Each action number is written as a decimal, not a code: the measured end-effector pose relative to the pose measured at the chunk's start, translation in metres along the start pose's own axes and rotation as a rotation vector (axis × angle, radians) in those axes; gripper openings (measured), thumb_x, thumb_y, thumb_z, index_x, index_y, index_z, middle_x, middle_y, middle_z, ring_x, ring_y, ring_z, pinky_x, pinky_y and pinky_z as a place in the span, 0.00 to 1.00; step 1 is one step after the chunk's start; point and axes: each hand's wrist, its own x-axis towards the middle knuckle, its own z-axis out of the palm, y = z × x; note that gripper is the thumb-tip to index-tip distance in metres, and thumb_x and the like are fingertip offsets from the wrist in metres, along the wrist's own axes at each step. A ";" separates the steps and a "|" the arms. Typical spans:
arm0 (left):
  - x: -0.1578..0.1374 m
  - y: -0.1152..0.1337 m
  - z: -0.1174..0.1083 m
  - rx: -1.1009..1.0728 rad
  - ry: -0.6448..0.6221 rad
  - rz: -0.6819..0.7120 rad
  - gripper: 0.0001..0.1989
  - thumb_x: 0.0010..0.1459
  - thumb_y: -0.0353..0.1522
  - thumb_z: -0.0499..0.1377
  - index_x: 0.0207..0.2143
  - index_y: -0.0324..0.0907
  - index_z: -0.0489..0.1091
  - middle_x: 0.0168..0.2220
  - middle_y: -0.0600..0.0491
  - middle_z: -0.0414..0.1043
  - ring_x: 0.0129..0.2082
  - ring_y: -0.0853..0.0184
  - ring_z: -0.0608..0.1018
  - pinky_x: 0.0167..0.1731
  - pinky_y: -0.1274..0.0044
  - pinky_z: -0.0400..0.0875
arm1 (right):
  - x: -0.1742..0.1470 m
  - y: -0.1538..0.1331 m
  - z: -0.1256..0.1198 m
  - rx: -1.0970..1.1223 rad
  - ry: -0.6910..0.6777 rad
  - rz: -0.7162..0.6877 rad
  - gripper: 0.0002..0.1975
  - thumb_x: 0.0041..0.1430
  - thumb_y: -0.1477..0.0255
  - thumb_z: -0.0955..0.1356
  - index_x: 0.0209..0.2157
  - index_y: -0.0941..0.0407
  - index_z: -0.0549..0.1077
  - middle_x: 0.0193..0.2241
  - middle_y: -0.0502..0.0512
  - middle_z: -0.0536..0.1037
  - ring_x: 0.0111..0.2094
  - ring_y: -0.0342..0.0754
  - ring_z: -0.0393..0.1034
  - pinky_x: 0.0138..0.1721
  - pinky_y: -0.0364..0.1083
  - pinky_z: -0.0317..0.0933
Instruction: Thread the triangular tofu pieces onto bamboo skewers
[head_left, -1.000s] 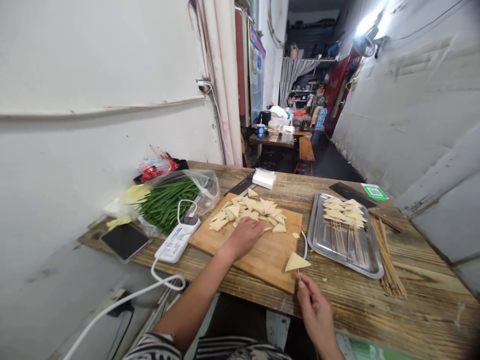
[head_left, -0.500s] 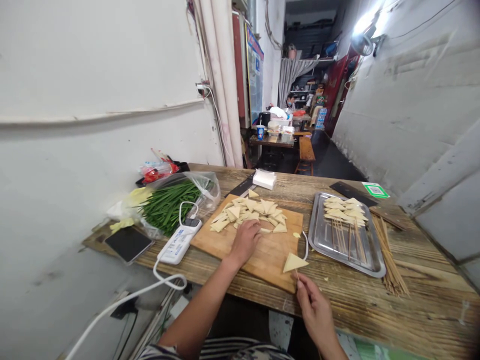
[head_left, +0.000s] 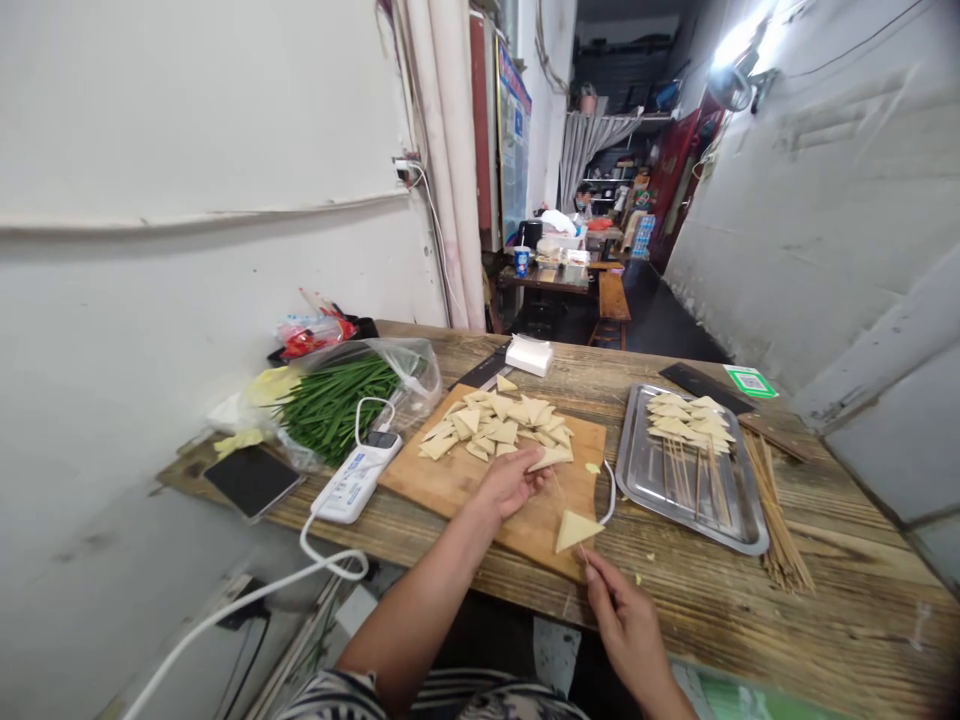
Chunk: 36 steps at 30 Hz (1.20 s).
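Between the fingertips of my left hand is a pale triangular tofu piece, lifted at the near side of the heap. My right hand pinches a thin wooden skewer at the cutting board's near right corner. One tofu triangle is threaded on that skewer, whose thin tip points up toward my left hand. A heap of tofu triangles covers the far half of the wooden cutting board. Filled tofu skewers lie on a metal tray at the right.
Loose skewers lie right of the tray. A knife and a white box sit behind the board. To the left are a white power strip with its cord, bagged green chives and a dark phone-like slab.
My left hand has drawn a tofu triangle from the heap and turned toward the skewer. My right hand has shifted slightly left and down with the skewer.
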 end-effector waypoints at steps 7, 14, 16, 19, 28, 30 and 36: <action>0.002 0.000 0.002 -0.021 0.033 -0.014 0.07 0.48 0.26 0.60 0.31 0.32 0.67 0.34 0.40 0.73 0.33 0.62 0.77 0.27 0.79 0.70 | 0.002 0.001 0.000 0.038 -0.029 0.039 0.17 0.59 0.65 0.60 0.43 0.58 0.73 0.39 0.58 0.76 0.39 0.48 0.72 0.40 0.44 0.66; 0.001 -0.001 -0.001 -0.032 0.015 0.000 0.08 0.47 0.27 0.61 0.32 0.33 0.67 0.36 0.40 0.73 0.36 0.59 0.76 0.36 0.71 0.71 | 0.003 -0.001 -0.001 0.050 -0.023 0.074 0.18 0.58 0.64 0.60 0.43 0.61 0.73 0.39 0.61 0.76 0.38 0.49 0.72 0.38 0.43 0.67; 0.001 -0.001 -0.001 -0.031 0.015 0.004 0.08 0.47 0.27 0.61 0.32 0.33 0.67 0.36 0.40 0.73 0.36 0.59 0.76 0.37 0.70 0.70 | 0.003 -0.001 0.000 0.063 -0.021 0.079 0.18 0.58 0.64 0.60 0.43 0.61 0.73 0.39 0.60 0.76 0.39 0.49 0.72 0.39 0.44 0.66; 0.001 -0.002 -0.001 -0.028 0.022 0.011 0.08 0.47 0.27 0.61 0.31 0.33 0.67 0.37 0.39 0.73 0.37 0.59 0.76 0.38 0.70 0.70 | 0.003 0.001 0.001 0.080 -0.022 0.091 0.18 0.58 0.64 0.61 0.43 0.60 0.73 0.39 0.60 0.76 0.39 0.49 0.72 0.39 0.44 0.66; 0.000 -0.004 -0.001 -0.004 -0.010 0.037 0.08 0.47 0.28 0.61 0.31 0.33 0.68 0.37 0.40 0.73 0.37 0.59 0.76 0.39 0.69 0.70 | 0.003 0.000 0.001 0.075 -0.029 0.112 0.19 0.58 0.64 0.60 0.43 0.62 0.72 0.40 0.61 0.75 0.40 0.49 0.71 0.39 0.43 0.66; 0.000 -0.006 -0.001 0.001 -0.017 0.048 0.09 0.47 0.28 0.61 0.31 0.33 0.68 0.37 0.40 0.73 0.37 0.59 0.76 0.39 0.69 0.70 | 0.003 -0.001 0.001 0.077 -0.024 0.116 0.19 0.58 0.64 0.60 0.43 0.62 0.73 0.39 0.61 0.76 0.39 0.50 0.72 0.39 0.44 0.66; 0.002 -0.009 -0.001 0.015 -0.018 0.070 0.09 0.47 0.30 0.62 0.31 0.33 0.68 0.35 0.41 0.73 0.35 0.60 0.77 0.38 0.69 0.70 | 0.004 -0.004 0.001 0.085 -0.014 0.141 0.20 0.58 0.63 0.60 0.42 0.61 0.73 0.32 0.60 0.78 0.34 0.50 0.73 0.35 0.44 0.68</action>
